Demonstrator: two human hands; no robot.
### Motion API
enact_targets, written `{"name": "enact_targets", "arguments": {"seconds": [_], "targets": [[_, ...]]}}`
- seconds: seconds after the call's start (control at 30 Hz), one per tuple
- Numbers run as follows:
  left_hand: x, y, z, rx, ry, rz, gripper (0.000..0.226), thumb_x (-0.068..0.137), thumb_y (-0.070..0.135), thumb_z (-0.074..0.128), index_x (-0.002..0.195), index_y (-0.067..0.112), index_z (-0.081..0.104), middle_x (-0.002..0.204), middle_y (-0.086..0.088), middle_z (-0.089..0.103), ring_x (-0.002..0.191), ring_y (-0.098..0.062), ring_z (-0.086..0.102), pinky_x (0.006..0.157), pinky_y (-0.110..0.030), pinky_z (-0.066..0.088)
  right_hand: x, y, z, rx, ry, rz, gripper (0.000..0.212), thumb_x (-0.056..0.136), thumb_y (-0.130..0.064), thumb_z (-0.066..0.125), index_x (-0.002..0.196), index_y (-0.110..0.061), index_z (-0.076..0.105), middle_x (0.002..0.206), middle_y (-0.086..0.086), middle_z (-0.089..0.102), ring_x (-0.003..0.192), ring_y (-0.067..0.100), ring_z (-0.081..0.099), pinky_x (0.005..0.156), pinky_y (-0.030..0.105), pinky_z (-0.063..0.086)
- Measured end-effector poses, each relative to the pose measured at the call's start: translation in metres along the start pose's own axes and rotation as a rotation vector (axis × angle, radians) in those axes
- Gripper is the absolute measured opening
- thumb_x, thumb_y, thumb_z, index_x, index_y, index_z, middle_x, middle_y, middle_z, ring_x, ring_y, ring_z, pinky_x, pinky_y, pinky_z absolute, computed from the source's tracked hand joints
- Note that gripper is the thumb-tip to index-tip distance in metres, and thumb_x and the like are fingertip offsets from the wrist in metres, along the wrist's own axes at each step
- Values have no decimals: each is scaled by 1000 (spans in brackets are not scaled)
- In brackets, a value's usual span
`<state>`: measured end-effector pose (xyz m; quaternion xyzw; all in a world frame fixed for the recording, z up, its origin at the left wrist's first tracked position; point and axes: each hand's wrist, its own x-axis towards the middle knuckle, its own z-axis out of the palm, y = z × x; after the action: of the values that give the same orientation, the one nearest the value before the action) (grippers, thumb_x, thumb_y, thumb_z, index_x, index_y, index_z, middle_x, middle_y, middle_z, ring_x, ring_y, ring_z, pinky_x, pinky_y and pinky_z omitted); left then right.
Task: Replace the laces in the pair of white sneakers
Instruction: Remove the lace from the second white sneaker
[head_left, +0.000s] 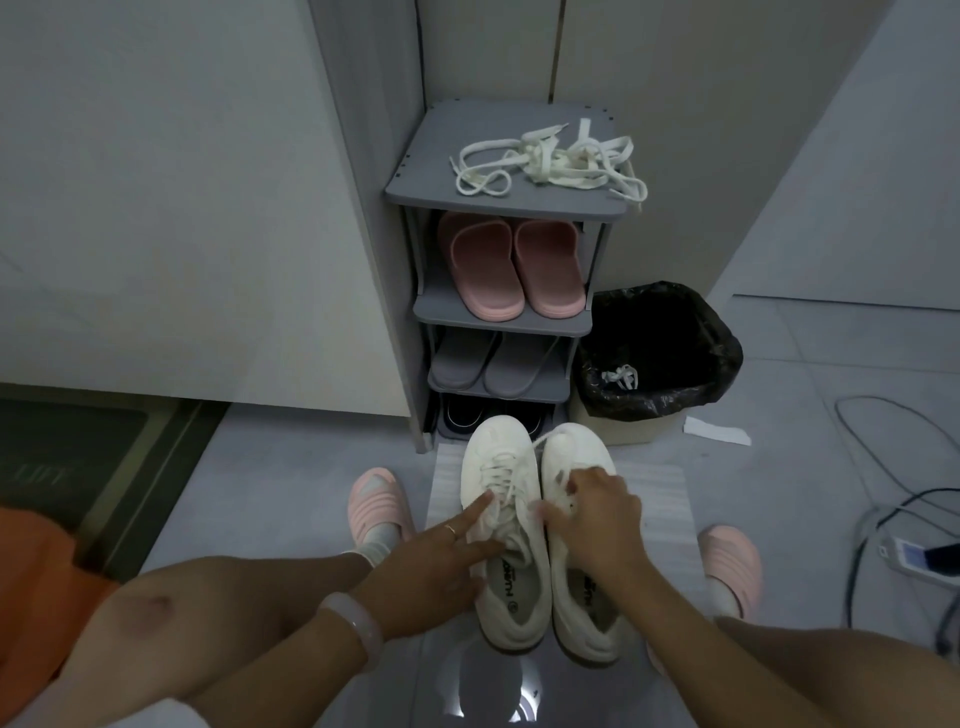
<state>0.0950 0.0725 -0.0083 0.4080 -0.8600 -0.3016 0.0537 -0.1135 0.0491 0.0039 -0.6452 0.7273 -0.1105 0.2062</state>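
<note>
Two white sneakers stand side by side on a pale mat (660, 499) on the floor, toes away from me. The left sneaker (501, 457) is laced. My left hand (431, 564) holds it at the tongue, index finger stretched out onto the laces. My right hand (597, 514) lies over the eyelets of the right sneaker (576, 447), fingers curled and pinching a white lace (543, 441) whose loose end trails toward the toe. A tangle of cream laces (550, 161) lies on top of the grey shoe rack (415, 182).
The rack holds pink slides (511, 270), grey slippers and dark shoes on lower shelves. A bin with a black liner (660, 343), a bit of lace inside, stands to its right. Cables and a power strip (914, 551) lie at the right. My feet in pink slippers flank the mat.
</note>
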Motion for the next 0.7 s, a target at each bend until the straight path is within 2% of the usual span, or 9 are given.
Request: {"name": "enact_targets", "arguments": {"seconds": [0.07,0.1,0.13,0.2,0.27,0.33,0.43,0.53,0.7], "targets": [[2,5,9,-6,12,-87,35,95,26,44,128,20,51,148,25,-16,127,-17,44,104,-32,37,-8,0,13,-159,-48,-52,32,84,-55,51,98,-30,64,105,-9,51,106,16,41,88,33,26],[3,8,14,-25,48,-126,30,96,26,43,122,16,53,151,26,-5,124,-18,47,104,-33,37,-9,-1,14,-186,-23,-87,30,85,-55,49,97,-33,66,106,-11,51,107,15,40,88,33,23],[4,11,20,-94,119,-181,25,95,24,46,114,12,54,152,14,20,118,-21,51,100,-33,40,-9,-2,15,-197,5,-118,28,87,-53,47,98,-35,66,107,-12,52,107,13,40,87,33,20],[7,20,27,-286,291,-343,21,89,24,57,104,12,49,114,-4,59,98,-21,59,83,-33,48,-8,-4,15,-185,30,-166,24,90,-46,46,99,-35,65,106,-13,54,106,12,43,87,32,17],[14,28,30,-368,371,-500,33,85,28,62,107,17,41,97,-4,63,88,-19,62,75,-33,50,-9,-7,17,-142,29,-204,19,91,-37,47,97,-32,64,101,-12,57,102,11,47,89,32,20],[24,29,31,-292,344,-564,50,88,33,57,129,19,31,106,-6,62,95,-22,62,77,-30,49,-11,-12,18,-81,21,-219,15,91,-31,47,93,-27,61,96,-11,60,95,12,51,88,30,24],[37,22,24,-62,170,-567,62,94,37,42,145,16,14,119,-10,58,106,-25,57,84,-31,45,-14,-11,18,-50,35,-230,10,91,-28,45,89,-25,55,89,-8,60,87,13,53,85,29,25],[40,20,20,-74,9,-591,67,97,39,37,148,13,2,128,-16,53,113,-29,53,91,-33,44,-13,-9,11,-53,45,-214,10,90,-27,46,81,-25,49,81,-8,57,81,14,54,81,28,25],[37,17,22,-166,22,-557,68,98,35,38,148,12,-1,126,-16,55,109,-28,56,91,-32,44,14,-10,-27,287,359,-110,10,86,-15,57,77,-20,55,72,-7,55,71,14,54,73,26,23]]}}
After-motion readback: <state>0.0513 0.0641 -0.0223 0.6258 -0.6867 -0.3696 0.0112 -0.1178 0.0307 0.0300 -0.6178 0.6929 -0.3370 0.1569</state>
